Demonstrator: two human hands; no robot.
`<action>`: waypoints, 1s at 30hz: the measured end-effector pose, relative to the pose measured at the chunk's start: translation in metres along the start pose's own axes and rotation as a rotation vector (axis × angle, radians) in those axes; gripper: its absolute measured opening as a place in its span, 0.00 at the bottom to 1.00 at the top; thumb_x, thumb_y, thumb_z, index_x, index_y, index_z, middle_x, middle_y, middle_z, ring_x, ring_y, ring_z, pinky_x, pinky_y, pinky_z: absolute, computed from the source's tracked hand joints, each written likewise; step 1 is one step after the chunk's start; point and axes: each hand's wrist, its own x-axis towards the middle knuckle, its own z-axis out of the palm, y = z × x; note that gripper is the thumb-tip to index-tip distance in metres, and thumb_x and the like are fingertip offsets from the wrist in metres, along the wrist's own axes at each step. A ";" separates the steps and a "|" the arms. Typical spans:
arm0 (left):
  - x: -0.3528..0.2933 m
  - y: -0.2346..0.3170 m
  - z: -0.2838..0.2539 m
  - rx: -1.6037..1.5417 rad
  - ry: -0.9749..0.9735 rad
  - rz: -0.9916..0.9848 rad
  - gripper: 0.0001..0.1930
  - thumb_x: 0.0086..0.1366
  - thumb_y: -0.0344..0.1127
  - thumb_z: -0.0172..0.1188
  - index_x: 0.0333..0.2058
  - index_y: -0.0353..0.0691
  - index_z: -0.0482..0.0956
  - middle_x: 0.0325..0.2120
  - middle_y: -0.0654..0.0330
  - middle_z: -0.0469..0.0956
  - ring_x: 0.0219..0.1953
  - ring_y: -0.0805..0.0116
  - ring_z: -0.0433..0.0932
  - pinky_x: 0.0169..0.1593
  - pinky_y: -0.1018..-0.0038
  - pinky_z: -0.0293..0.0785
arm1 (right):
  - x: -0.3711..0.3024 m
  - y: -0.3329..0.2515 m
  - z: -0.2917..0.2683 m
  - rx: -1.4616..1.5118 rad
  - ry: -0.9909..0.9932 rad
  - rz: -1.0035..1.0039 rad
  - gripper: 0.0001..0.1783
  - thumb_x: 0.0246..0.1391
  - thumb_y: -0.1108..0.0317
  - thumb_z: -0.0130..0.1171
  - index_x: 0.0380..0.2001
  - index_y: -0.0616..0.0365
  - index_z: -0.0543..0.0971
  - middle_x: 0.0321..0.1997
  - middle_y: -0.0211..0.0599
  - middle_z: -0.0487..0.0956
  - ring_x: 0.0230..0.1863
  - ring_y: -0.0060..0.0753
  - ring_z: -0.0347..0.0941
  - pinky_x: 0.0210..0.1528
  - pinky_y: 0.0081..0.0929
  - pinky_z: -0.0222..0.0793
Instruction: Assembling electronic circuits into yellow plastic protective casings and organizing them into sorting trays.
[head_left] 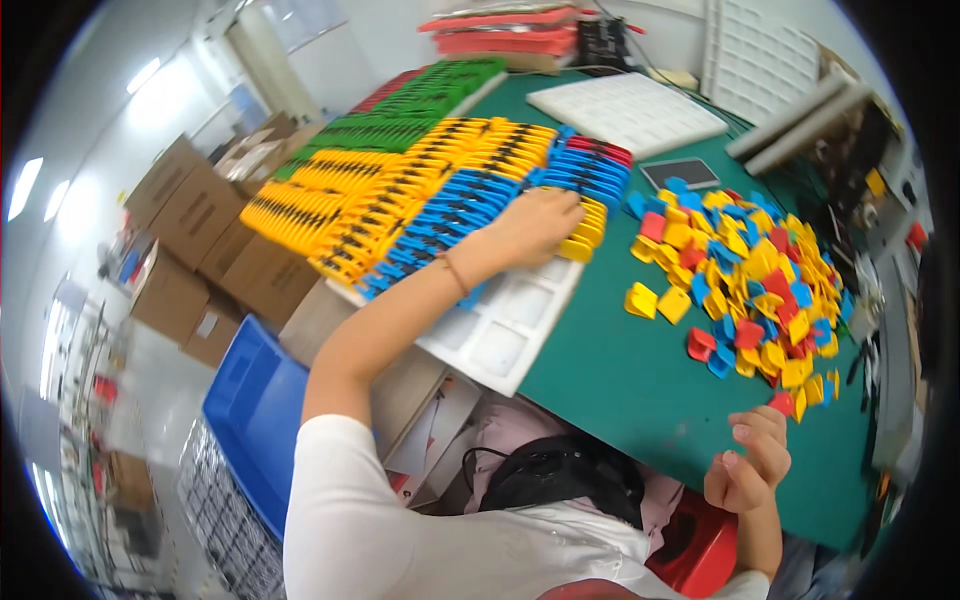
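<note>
Surface point(610, 370) was green, near edge sloping down to the right in view. White tray point(530, 307) lay at its left, near-end pockets bare, colored rows filling the rest; what bore the tray's left side was hidden. Pile point(760, 285) sat loose on the right: small yellow, blue and red pieces, heaped, overlapping, a few green. Two yellow pieces point(641, 300) lay side by side, just off the pile's left. Flat device point(680, 174), grey face, lay just behind the pile. White panel point(628, 112) lay flat farther back, shallow pockets up.
</note>
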 end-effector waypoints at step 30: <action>0.056 0.147 0.027 -0.672 0.401 0.132 0.20 0.51 0.17 0.56 0.46 0.33 0.70 0.43 0.48 0.73 0.45 0.50 0.72 0.49 0.63 0.69 | -0.091 0.015 -0.110 -0.738 -0.416 1.089 0.30 0.44 0.71 0.62 0.51 0.63 0.66 0.51 0.51 0.70 0.55 0.53 0.65 0.57 0.41 0.62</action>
